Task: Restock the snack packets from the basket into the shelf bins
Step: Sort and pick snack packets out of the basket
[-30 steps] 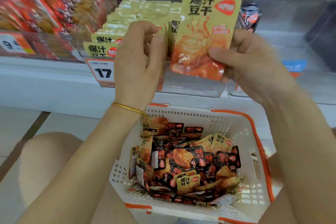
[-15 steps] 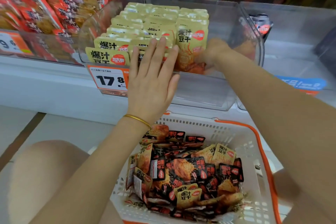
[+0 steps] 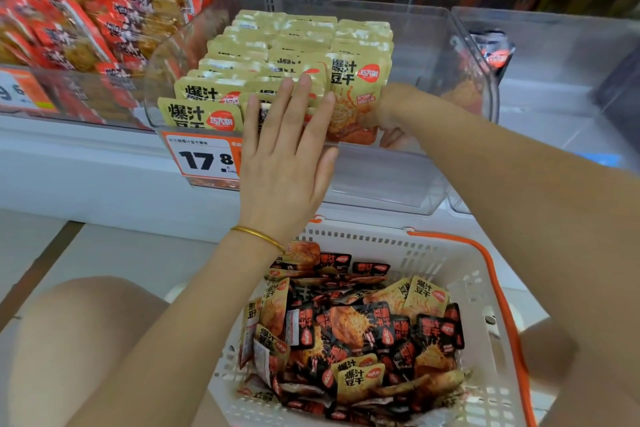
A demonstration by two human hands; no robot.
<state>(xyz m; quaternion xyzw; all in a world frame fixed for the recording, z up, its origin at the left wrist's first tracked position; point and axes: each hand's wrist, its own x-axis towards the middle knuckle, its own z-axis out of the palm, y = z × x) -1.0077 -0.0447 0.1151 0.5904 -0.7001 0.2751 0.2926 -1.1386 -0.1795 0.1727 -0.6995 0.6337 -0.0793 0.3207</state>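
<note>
Inside clear bin (image 3: 381,184): right hand (image 3: 391,111) grips front yellow packet (image 3: 353,94). Left hand (image 3: 287,156) flat, fingers straight, pressing stacked packets (image 3: 221,87) at bin front. Basket (image 3: 485,288) below bin.

You have a single view, worn on your head, facing forward and steeply down along both forearms. Your left hand (image 3: 287,163) lies near the middle of the picture. Your right hand (image 3: 388,111) is just to its right and a little farther from you, at the yellow packet (image 3: 349,97). The view is close enough that the packet's print reads plainly. Beyond the hands it takes in the clear bin (image 3: 381,180) on the shelf. Below them, nearer you, is the basket (image 3: 381,239). The wide lens bows the edges.
</note>
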